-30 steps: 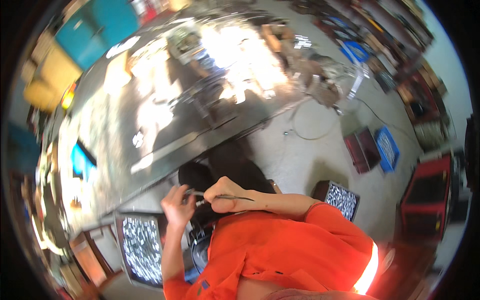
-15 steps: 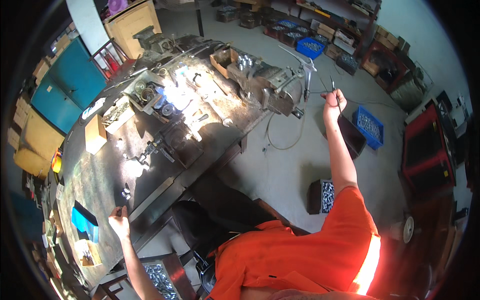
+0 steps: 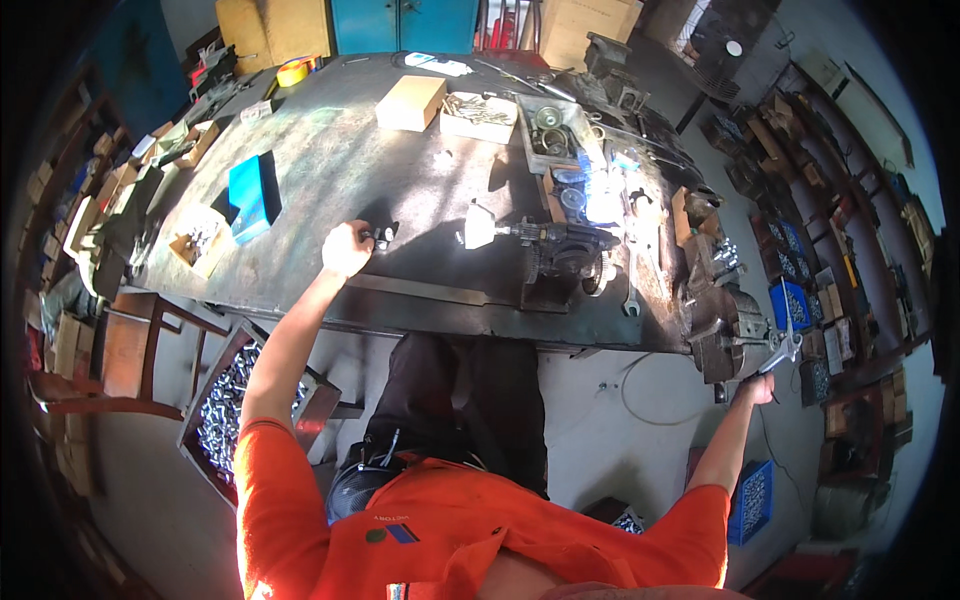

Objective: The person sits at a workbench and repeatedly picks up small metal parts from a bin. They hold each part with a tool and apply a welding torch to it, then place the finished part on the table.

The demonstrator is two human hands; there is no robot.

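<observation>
Over the near left part of the workbench (image 3: 330,170), my left hand (image 3: 347,250) is closed, its fingertips at a few small dark and shiny metal parts (image 3: 382,236). What is pinched there is too small to name. My right hand (image 3: 760,388) is off the bench's right end, just below the bench vise (image 3: 722,325). Its fingers are closed on a thin dark tool (image 3: 775,398), of which only a short end shows. Right above that hand, a silver long-armed metal tool (image 3: 785,350) sticks out by the vise.
A geared machine part (image 3: 570,255) and a lit lamp (image 3: 480,225) stand mid-bench. A wrench (image 3: 632,290), a wooden block (image 3: 411,103), a blue box (image 3: 250,195) and an open small-parts box (image 3: 200,240) lie around. Left of my legs is a crate of metal pieces (image 3: 225,420).
My view has swung left toward the bench. My right hand has come in from the raised, outstretched position to beside the vise. The left hand now reaches the small metal parts.
</observation>
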